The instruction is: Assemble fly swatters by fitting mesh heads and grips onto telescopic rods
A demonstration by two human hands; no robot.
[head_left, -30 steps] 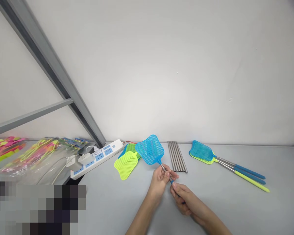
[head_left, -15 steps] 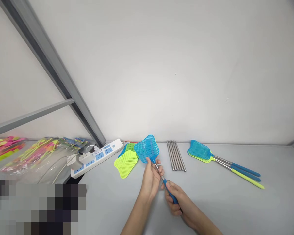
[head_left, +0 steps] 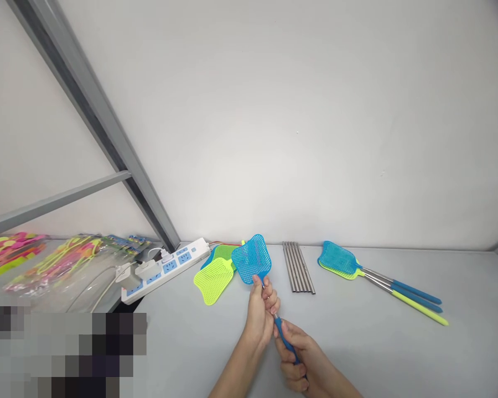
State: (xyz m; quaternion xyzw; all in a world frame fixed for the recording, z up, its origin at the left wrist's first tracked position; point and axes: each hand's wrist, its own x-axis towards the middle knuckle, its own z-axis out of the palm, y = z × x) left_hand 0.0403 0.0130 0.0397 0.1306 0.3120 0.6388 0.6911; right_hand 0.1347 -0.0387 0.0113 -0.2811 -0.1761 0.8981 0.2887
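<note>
A blue fly swatter [head_left: 252,260] is in both my hands, its mesh head tilted up and away from me. My left hand [head_left: 262,310] is wrapped around the metal rod just below the head. Lower down, my right hand [head_left: 295,354] grips the blue handle, fingers curled round it. Behind and left of the held swatter lie loose swatter heads: a yellow-green one [head_left: 214,281] in front, a green one [head_left: 227,255] and part of a blue one under it. Several metal rods [head_left: 299,268] lie side by side to the right of my hands.
At the right lie several swatters with rods and handles [head_left: 415,296], heads stacked. A white power strip [head_left: 166,271] with plugs and cables sits at the left. Beyond it are plastic bags of colourful items [head_left: 66,260]. A grey metal frame [head_left: 108,132] rises there before the wall.
My left hand has closed around the rod, covering more of it. The held swatter and both hands have shifted slightly lower in view.
</note>
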